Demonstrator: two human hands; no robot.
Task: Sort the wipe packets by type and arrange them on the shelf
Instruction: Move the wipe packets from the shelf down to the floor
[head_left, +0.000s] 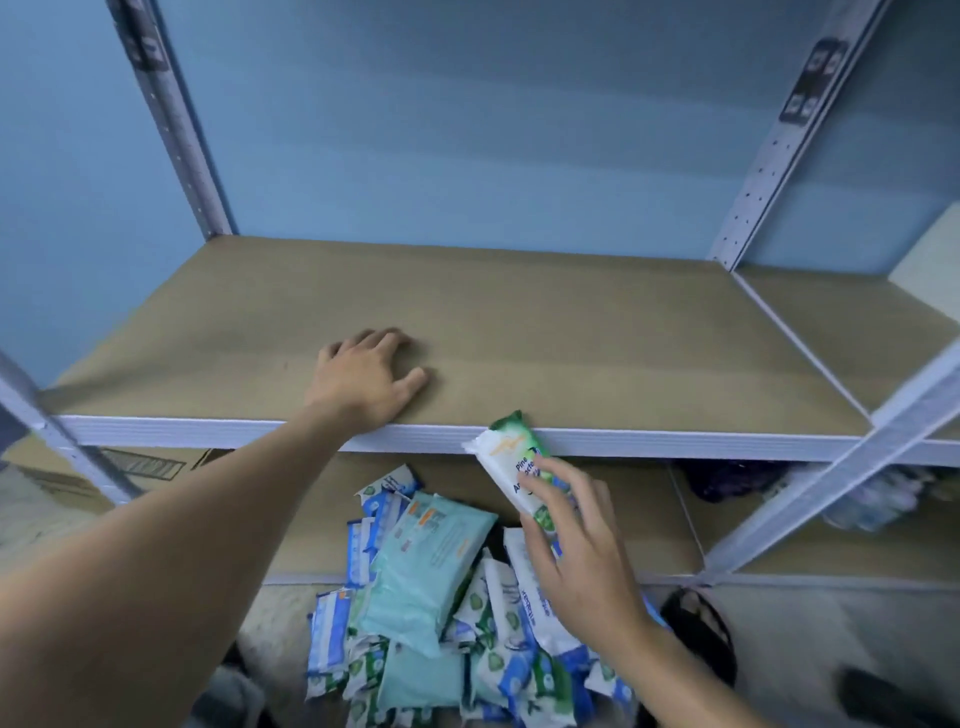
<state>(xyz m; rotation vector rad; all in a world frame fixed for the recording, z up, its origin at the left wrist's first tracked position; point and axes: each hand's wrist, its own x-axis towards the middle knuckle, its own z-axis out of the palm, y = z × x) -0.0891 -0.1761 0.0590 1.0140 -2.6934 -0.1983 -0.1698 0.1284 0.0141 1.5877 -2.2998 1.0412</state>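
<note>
My right hand holds a white and green wipe packet tilted up, its top end level with the front rail of the brown shelf board. My left hand rests palm down on that board near its front edge, fingers spread and holding nothing. Below the shelf lies a heap of wipe packets: a large pale teal pack on top, with several blue-and-white and green-and-white packets around it.
White metal uprights frame the shelf against a blue wall. A cardboard box sits on the lower level at left. Dark items and more packets lie on the lower right shelf. A diagonal post crosses at right.
</note>
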